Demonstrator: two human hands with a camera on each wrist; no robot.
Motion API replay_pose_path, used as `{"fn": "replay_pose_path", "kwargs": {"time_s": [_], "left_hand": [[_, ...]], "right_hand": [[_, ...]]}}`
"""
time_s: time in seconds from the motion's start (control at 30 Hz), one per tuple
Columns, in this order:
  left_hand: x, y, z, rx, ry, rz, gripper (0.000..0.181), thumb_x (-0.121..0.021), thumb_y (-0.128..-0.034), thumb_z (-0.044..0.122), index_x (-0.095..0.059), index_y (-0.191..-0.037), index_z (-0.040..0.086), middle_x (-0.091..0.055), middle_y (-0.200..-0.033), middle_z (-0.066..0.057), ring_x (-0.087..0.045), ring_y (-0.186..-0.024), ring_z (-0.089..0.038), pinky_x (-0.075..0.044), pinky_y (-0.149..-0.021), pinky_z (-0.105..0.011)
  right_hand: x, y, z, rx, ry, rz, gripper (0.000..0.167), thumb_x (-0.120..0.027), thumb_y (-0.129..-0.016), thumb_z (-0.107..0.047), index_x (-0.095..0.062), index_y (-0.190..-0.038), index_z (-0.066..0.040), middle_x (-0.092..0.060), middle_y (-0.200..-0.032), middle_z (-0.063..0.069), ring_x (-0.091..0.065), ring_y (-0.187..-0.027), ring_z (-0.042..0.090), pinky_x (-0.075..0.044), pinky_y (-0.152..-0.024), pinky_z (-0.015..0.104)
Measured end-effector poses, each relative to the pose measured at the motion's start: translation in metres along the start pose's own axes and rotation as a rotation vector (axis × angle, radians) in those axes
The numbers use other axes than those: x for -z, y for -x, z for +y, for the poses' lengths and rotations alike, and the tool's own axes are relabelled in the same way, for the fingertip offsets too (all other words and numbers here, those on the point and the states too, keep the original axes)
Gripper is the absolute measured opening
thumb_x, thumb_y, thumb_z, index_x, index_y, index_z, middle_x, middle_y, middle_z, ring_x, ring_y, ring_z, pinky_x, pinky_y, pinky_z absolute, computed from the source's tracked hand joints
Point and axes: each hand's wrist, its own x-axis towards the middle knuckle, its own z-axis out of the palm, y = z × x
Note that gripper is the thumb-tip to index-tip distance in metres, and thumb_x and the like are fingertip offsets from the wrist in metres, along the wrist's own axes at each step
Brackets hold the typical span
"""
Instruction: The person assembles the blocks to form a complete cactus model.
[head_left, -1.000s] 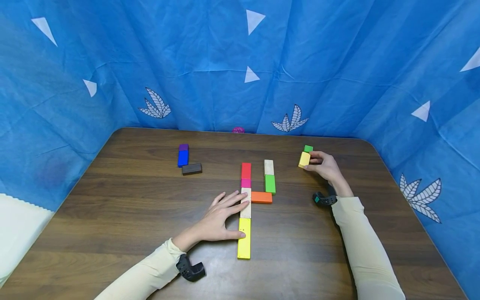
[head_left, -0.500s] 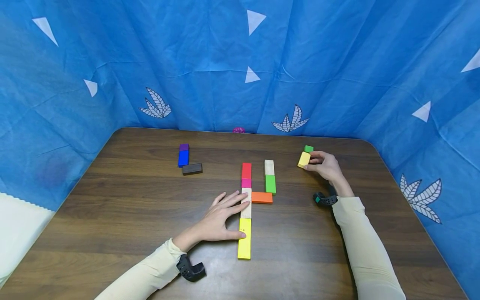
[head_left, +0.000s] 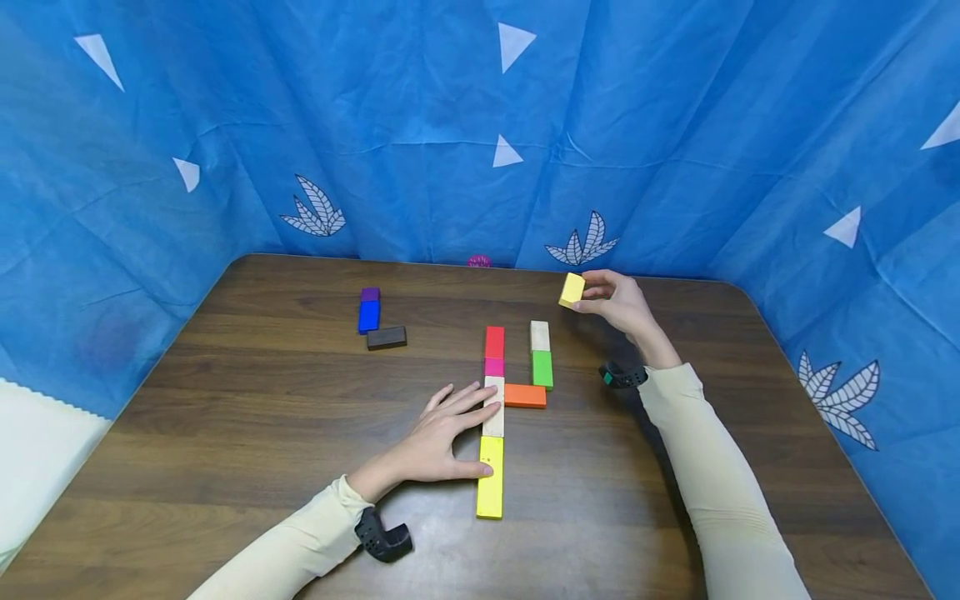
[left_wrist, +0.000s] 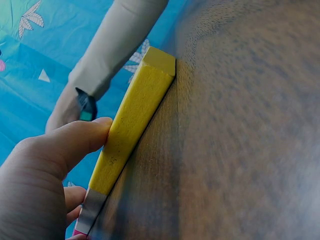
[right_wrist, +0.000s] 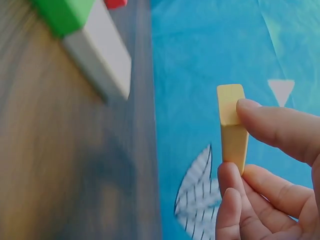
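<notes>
Pinched between thumb and fingers of my right hand (head_left: pixel 618 308) is a small pale-yellow block (head_left: pixel 572 289), tilted, with the back part of the table behind it; the right wrist view shows the block (right_wrist: pixel 234 142) clear of the table. My left hand (head_left: pixel 431 443) lies spread over a column of blocks: fingertips on the white part (head_left: pixel 492 423), thumb on the long yellow block (head_left: pixel 490 496). Above these in line are a magenta block (head_left: pixel 493 367) and a red one (head_left: pixel 494 342). An orange block (head_left: pixel 525 396) extends rightward from the white part.
Right of the column, a white block (head_left: pixel 539 335) and a green block (head_left: pixel 542 371) stand end to end. At the back left lie a purple block (head_left: pixel 370 294), a blue block (head_left: pixel 368 317) and a dark block (head_left: pixel 386 337). A blue curtain (head_left: pixel 420 167) hangs behind the table.
My right hand has moved left and toward the back with the pale-yellow block. The small green block behind it is no longer visible. My left hand has stayed put.
</notes>
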Motion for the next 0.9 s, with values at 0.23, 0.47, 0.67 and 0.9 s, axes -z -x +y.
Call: {"fn": "replay_pose_path", "kwargs": {"time_s": [0.23, 0.47, 0.67, 0.9], "left_hand": [[0.000, -0.001, 0.002, 0.014, 0.005, -0.018, 0.085, -0.073, -0.0780, 0.051, -0.044, -0.148, 0.013, -0.033, -0.159, -0.002, -0.027, -0.149, -0.029, -0.015, -0.117, -0.060], [0.000, -0.002, 0.003, 0.018, 0.014, -0.025, 0.085, -0.072, -0.0783, 0.052, -0.043, -0.148, 0.013, -0.033, -0.159, -0.002, -0.026, -0.149, -0.029, -0.014, -0.117, -0.060], [0.002, -0.001, 0.002, 0.024, 0.013, -0.025, 0.084, -0.072, -0.0784, 0.052, -0.044, -0.148, 0.014, -0.034, -0.159, -0.002, -0.026, -0.149, -0.029, -0.014, -0.117, -0.060], [0.004, -0.001, 0.003, 0.028, 0.010, -0.030, 0.083, -0.071, -0.0793, 0.052, -0.044, -0.148, 0.014, -0.033, -0.159, -0.002, -0.027, -0.148, -0.030, -0.015, -0.117, -0.060]], "right_hand": [[-0.025, -0.014, -0.027, 0.057, -0.045, -0.083, 0.065, -0.076, -0.083, -0.012, -0.049, -0.142, -0.003, -0.057, -0.132, 0.018, -0.058, -0.113, 0.031, -0.050, -0.094, 0.042], [-0.052, -0.024, -0.038, 0.043, -0.035, -0.162, 0.062, -0.076, -0.083, -0.012, -0.052, -0.140, -0.004, -0.060, -0.130, 0.018, -0.059, -0.113, 0.031, -0.052, -0.096, 0.044], [-0.072, -0.028, -0.039, 0.026, 0.011, -0.224, 0.061, -0.078, -0.082, -0.013, -0.055, -0.137, -0.005, -0.063, -0.126, 0.018, -0.061, -0.110, 0.030, -0.054, -0.092, 0.041], [-0.085, -0.032, -0.041, 0.013, 0.063, -0.283, 0.061, -0.078, -0.082, -0.014, -0.054, -0.137, -0.006, -0.063, -0.125, 0.016, -0.062, -0.109, 0.029, -0.053, -0.091, 0.041]]}}
